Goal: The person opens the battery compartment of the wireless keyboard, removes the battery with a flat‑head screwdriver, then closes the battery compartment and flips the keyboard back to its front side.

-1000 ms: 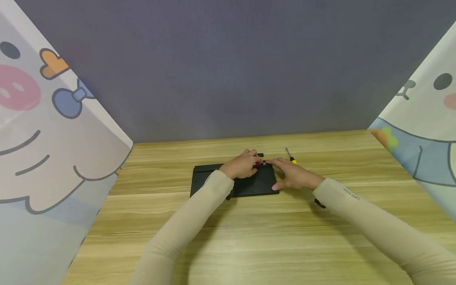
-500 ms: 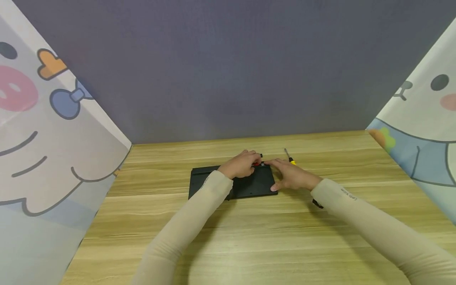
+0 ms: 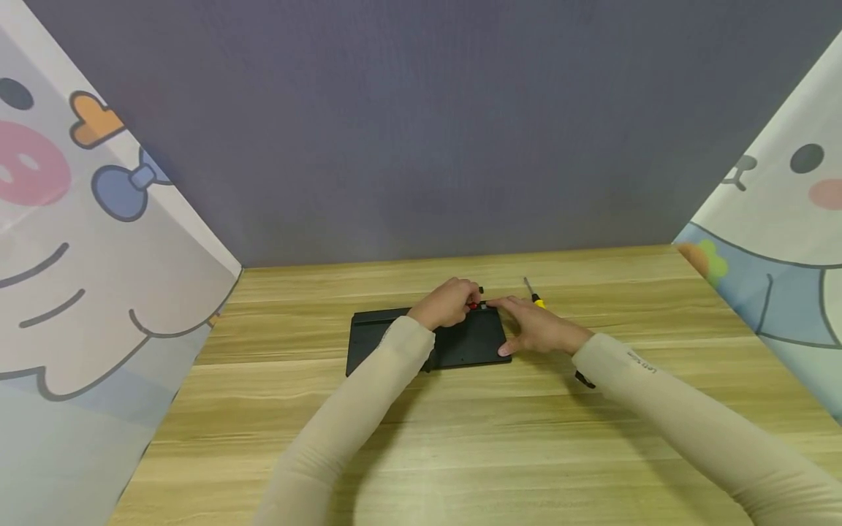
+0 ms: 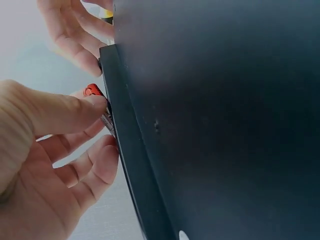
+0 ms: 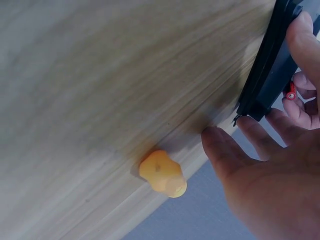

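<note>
A flat black panel that looks like an upturned keyboard (image 3: 467, 351) lies on the table, a raised ridge along its far side. My left hand (image 3: 447, 303) reaches over it to the far edge. Between thumb and fingers it pinches a small red battery (image 4: 93, 91), held against the ridge; the end of the battery (image 5: 291, 94) faces the right wrist view. A short metallic part shows beneath the left thumb. My right hand (image 3: 536, 326) spans the keyboard's right end, thumb on the near corner, fingertips at the far corner, steadying it.
A screwdriver (image 3: 536, 299) with a yellow and black handle lies just beyond my right hand. Behind the keyboard is a small black piece (image 3: 481, 290), partly hidden by the left hand. A grey wall (image 3: 421, 146) closes off the table's back.
Both hands stay at the far right of the keyboard with little movement. The left fingers have shifted slightly on the red battery. The view has moved a little.
</note>
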{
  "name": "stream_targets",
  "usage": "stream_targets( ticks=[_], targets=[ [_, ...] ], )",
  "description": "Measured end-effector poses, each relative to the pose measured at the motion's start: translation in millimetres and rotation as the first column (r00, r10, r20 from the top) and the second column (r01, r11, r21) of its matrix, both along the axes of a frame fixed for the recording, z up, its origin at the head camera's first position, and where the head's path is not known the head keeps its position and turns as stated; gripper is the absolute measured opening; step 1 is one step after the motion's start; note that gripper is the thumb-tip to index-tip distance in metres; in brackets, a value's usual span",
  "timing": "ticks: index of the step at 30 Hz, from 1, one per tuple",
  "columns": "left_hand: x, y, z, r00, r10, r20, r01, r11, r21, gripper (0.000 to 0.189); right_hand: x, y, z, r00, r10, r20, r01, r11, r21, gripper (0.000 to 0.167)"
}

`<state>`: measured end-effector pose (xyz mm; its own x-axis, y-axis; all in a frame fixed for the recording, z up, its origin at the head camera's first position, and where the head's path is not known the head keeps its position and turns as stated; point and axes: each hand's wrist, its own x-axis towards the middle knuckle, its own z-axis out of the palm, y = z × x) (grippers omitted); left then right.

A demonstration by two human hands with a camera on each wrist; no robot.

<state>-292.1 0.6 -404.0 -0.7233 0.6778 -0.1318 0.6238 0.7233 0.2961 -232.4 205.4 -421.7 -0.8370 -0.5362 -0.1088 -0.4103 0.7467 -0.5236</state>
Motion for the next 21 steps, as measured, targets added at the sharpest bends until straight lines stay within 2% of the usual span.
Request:
stream_targets(
  ticks=[5, 11, 15, 21],
  targets=[
    [1.2, -0.2, 0.1, 0.999, 0.038, 0.016, -0.038, 0.999, 0.017, 0.022, 0.3, -1, -0.1, 1.0, -0.003, 0.013, 0.003, 1.0, -0.006, 0.092],
    [4.6, -0.2, 1.0, 1.0, 0.027, -0.01, -0.027, 0.998, 0.057, 0.02, 1.1, -3, 0.5, 1.0, 0.003, 0.014, -0.003, 1.0, -0.007, 0.091],
    [7.6, -1.3, 5.8, 1.0, 0.015, -0.02, -0.013, 0.995, 0.101, 0.017, 1.3, -4, 1.0, 1.0, 0.012, 0.005, -0.012, 1.0, 0.001, 0.091],
    [7.3, -12.3, 17.6, 0.998, 0.052, -0.028, -0.046, 0.981, 0.189, 0.021, 2.3, 0, 0.5, 1.0, 0.009, -0.003, -0.009, 1.0, -0.004, 0.092]
  ],
)
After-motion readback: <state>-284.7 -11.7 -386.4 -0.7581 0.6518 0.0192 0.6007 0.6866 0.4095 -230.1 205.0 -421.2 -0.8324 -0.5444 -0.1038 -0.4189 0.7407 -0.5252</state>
